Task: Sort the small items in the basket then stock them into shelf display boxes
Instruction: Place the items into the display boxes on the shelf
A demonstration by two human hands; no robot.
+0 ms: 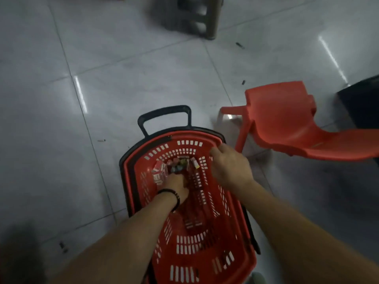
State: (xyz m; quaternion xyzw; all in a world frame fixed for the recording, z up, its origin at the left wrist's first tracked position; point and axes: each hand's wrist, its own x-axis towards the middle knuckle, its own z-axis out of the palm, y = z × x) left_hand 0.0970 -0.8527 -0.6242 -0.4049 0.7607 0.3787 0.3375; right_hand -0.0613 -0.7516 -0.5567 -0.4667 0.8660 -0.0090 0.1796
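A red slotted shopping basket [229, 232] with a black pull handle [164, 113] stands on the tiled floor. Several small packets [176, 166], red-and-white and mixed colours, lie heaped at its far end. My left hand [176, 184], with a dark band on the wrist, reaches down into the basket and its fingers are among the packets; they are hidden, so I cannot tell whether they hold one. My right hand [229, 165] rests on the basket's far right rim with fingers curled over the edge. The frame is blurred.
A red plastic chair [287, 124] lies tipped on the floor right of the basket. A grey stool [196, 15] stands at the top. A dark object [363, 101] sits at the right edge. Small bits of litter dot the tiles.
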